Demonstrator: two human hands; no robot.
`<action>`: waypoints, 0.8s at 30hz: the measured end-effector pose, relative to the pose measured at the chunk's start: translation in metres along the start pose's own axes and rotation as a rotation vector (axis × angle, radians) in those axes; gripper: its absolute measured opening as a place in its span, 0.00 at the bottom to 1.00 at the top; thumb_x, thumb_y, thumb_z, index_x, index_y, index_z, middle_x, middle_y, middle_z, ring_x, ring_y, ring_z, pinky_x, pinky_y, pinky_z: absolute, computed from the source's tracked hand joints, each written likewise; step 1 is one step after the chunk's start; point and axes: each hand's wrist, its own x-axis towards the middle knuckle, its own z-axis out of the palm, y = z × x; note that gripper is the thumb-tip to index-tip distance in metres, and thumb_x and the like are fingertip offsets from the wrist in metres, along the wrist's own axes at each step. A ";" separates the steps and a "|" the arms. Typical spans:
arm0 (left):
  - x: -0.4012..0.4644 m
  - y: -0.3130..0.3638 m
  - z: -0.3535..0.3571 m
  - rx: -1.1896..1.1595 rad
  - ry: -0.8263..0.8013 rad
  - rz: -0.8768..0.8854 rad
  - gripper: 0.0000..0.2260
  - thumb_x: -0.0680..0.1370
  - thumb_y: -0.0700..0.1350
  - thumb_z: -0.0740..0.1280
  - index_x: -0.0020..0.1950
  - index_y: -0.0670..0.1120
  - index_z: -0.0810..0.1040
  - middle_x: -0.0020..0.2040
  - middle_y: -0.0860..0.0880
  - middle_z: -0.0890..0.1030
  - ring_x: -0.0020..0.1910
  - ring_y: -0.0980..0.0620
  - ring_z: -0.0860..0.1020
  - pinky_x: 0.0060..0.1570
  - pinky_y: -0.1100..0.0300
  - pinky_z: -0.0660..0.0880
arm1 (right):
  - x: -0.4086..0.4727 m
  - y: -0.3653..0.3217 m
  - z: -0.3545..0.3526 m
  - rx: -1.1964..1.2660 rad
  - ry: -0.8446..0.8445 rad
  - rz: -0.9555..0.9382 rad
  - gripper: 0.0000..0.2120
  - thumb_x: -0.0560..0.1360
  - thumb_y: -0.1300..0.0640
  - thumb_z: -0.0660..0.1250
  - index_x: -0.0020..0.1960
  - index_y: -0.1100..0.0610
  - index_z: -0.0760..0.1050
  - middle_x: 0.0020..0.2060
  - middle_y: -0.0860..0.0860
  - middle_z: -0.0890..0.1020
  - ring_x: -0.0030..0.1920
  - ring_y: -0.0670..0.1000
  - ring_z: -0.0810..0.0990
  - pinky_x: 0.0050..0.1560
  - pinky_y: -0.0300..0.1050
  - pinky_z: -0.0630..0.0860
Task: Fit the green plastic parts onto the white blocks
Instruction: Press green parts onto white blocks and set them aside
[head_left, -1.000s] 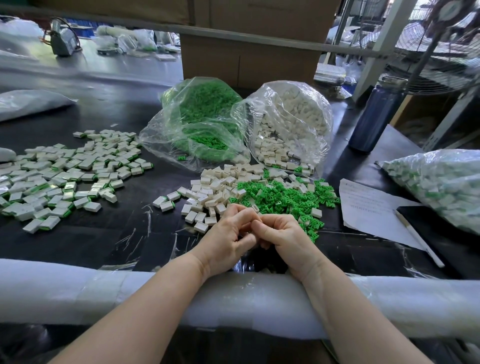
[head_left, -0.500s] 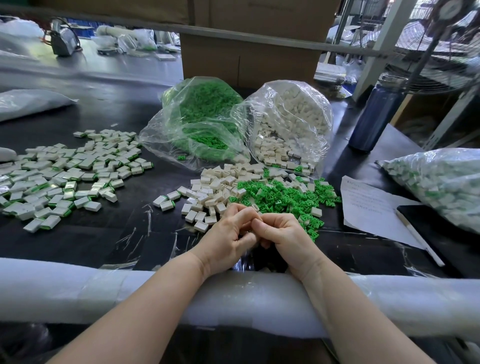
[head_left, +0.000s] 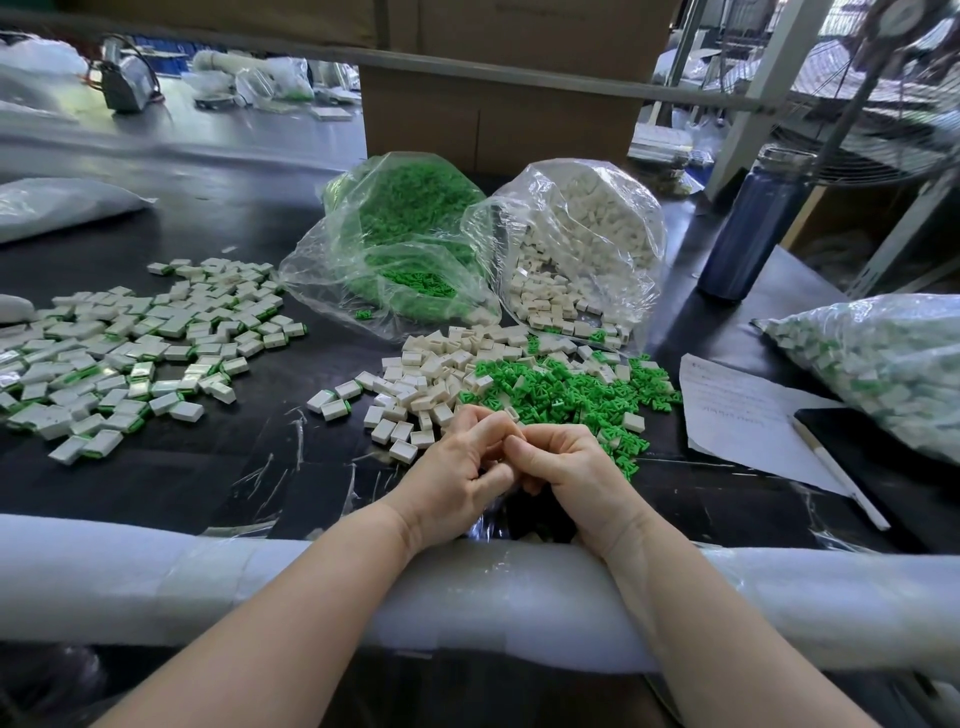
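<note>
Though its axis stays hidden, both hands' fingers (head_left: 480, 428) curled together, contents unclear

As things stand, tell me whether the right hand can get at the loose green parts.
Probably yes: the right hand sits at the near edge of the loose green parts, nothing between them, though it is busy, fingers curled against the left hand.

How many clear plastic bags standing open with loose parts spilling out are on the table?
2. The bag of green parts lies behind the loose piles; the bag of white blocks touches it on its right. Other bags at the table edges look closed.
</note>
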 end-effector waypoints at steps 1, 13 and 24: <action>0.000 0.000 0.000 0.003 0.000 -0.003 0.10 0.75 0.37 0.63 0.48 0.53 0.71 0.53 0.48 0.68 0.50 0.58 0.69 0.55 0.67 0.67 | 0.000 0.000 0.000 -0.004 0.003 0.002 0.08 0.76 0.64 0.63 0.42 0.63 0.80 0.32 0.56 0.75 0.27 0.43 0.70 0.29 0.32 0.67; 0.000 0.005 -0.001 -0.063 0.060 -0.004 0.03 0.77 0.42 0.63 0.49 0.46 0.74 0.51 0.47 0.68 0.48 0.56 0.72 0.51 0.70 0.70 | 0.000 0.000 0.003 0.060 0.010 0.000 0.11 0.71 0.52 0.66 0.42 0.57 0.82 0.30 0.53 0.79 0.30 0.47 0.76 0.32 0.36 0.74; 0.002 0.001 -0.003 0.004 0.222 -0.030 0.04 0.76 0.40 0.65 0.50 0.44 0.77 0.45 0.45 0.77 0.43 0.52 0.74 0.45 0.68 0.70 | -0.001 -0.002 0.000 -0.179 0.276 -0.155 0.03 0.73 0.65 0.69 0.43 0.59 0.80 0.36 0.52 0.83 0.38 0.47 0.80 0.39 0.41 0.78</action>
